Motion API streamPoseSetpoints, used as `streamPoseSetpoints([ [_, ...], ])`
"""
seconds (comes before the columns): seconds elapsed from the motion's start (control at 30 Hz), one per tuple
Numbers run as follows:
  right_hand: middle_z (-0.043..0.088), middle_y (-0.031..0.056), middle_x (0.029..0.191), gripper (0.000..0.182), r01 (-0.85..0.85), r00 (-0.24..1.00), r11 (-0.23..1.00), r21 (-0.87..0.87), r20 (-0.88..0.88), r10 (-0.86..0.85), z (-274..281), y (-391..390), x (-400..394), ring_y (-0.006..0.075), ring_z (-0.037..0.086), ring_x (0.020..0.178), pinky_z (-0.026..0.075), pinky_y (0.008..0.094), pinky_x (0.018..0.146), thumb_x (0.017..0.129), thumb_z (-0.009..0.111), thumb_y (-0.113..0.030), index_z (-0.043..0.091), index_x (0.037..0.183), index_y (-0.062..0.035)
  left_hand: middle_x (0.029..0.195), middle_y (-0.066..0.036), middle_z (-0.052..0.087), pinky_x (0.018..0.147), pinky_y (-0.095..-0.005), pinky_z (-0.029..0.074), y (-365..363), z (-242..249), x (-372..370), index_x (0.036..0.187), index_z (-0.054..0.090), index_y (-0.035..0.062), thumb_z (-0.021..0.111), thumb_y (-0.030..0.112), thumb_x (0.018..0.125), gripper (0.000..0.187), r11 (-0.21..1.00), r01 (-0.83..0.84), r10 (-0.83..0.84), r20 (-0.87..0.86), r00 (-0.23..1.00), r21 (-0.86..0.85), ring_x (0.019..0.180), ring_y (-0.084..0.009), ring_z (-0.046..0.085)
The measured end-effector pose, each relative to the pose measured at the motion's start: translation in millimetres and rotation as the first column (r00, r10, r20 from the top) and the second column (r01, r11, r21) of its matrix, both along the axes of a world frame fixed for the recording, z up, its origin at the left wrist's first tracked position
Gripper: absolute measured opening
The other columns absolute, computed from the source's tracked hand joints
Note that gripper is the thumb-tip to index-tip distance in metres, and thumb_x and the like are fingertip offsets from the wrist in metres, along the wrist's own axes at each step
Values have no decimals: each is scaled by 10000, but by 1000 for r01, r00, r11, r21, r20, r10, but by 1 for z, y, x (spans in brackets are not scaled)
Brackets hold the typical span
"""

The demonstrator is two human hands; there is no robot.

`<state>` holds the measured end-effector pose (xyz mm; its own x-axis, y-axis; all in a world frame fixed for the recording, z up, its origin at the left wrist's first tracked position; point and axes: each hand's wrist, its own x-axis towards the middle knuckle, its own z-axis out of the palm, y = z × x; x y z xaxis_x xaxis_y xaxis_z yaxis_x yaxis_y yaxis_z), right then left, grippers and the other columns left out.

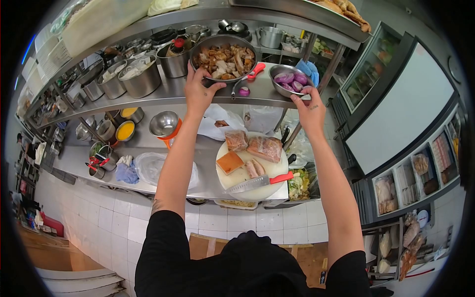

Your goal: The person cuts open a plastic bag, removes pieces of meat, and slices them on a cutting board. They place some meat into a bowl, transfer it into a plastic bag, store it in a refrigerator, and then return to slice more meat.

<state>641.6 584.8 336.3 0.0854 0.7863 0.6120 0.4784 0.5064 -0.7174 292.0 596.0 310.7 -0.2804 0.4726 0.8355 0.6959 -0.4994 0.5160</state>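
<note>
Both my arms reach up to the steel shelf. My left hand [200,93] grips the near left rim of a metal bowl [255,58] full of chopped meat pieces [225,60]. My right hand [310,106] is closed on the near rim of a smaller metal bowl [273,78] of red onion pieces [292,80]. Between the bowls lie a red-handled tool [256,71] and a small piece of onion [244,91]. Below, a round white cutting board [222,175] carries several pieces of meat [264,148] and a red-handled knife [252,185].
Several steel pots [140,79] line the shelf [168,96] at left. An orange-based bowl [165,124], a blue cloth [127,171] and a plastic-covered bowl [153,167] stand on the lower counter. A shelf post [330,67] rises at right, near a blue cloth [308,70].
</note>
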Motion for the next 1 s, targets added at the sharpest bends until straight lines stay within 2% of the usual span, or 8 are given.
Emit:
streamPoseSetpoints([
  [0.27,768,124,816,276,22,1000,1000,-16,6,-22,-5,6,1,183,721,730,541,338,705,940,823,-196,647,1118,-80,1632,-375,381,871,-404,629,-4,1,2,940,618,60,1030,230,646,534,999,-27,29,-47,998,41,1166,-407,730],
  [0.53,800,89,921,500,-219,956,974,53,-189,225,-19,-21,21,135,712,785,548,297,738,1012,738,-158,590,1487,-105,1638,-402,345,907,-442,601,5,-5,-5,921,618,44,1027,230,649,525,1000,-17,18,-40,999,24,1295,-461,651],
  [0.57,800,89,921,500,-215,957,975,53,-189,221,-28,-30,28,135,712,785,548,297,738,1012,738,-158,590,1487,-105,1576,-343,460,853,-415,601,1,-2,-1,922,618,36,1023,230,654,523,994,-88,93,-83,992,71,1199,-427,696],
  [0.63,795,75,960,529,-163,975,983,87,-138,174,-55,-57,48,104,672,779,545,282,739,1030,713,-146,549,1526,-62,1506,-295,515,829,-405,602,-5,8,4,923,619,32,1022,231,655,523,1000,-20,20,-4,1000,20,1129,-400,705],
  [0.7,785,126,1109,522,-174,978,980,-98,-137,160,-83,-102,73,102,655,785,549,279,724,1018,719,-121,565,1511,-48,1309,-177,594,790,-387,617,0,5,1,951,618,24,1017,236,675,530,1000,10,-10,6,1000,9,969,-317,701],
  [0.77,731,199,1324,502,-101,995,916,-389,-19,101,-129,-145,110,102,654,794,557,280,714,1005,725,-103,593,1485,-40,1307,-181,598,794,-391,629,2,5,-6,972,618,25,1016,243,682,539,1000,6,-5,46,999,-13,992,-313,704],
  [0.93,620,303,1460,498,66,967,846,-529,242,76,-283,-307,220,328,768,887,617,368,778,978,736,-130,619,1456,-53,1120,-105,693,790,-356,602,13,4,-16,1083,675,75,1009,353,730,560,998,-56,53,-56,997,-43,1075,-247,694],
  [1.0,664,268,1413,502,196,967,742,-641,250,-40,-347,-387,261,388,768,989,626,416,828,970,746,-187,627,1442,-64,1156,-116,715,948,-400,551,11,5,-20,1149,709,63,961,462,774,603,977,-206,192,-192,962,-60,1081,-290,697],
])
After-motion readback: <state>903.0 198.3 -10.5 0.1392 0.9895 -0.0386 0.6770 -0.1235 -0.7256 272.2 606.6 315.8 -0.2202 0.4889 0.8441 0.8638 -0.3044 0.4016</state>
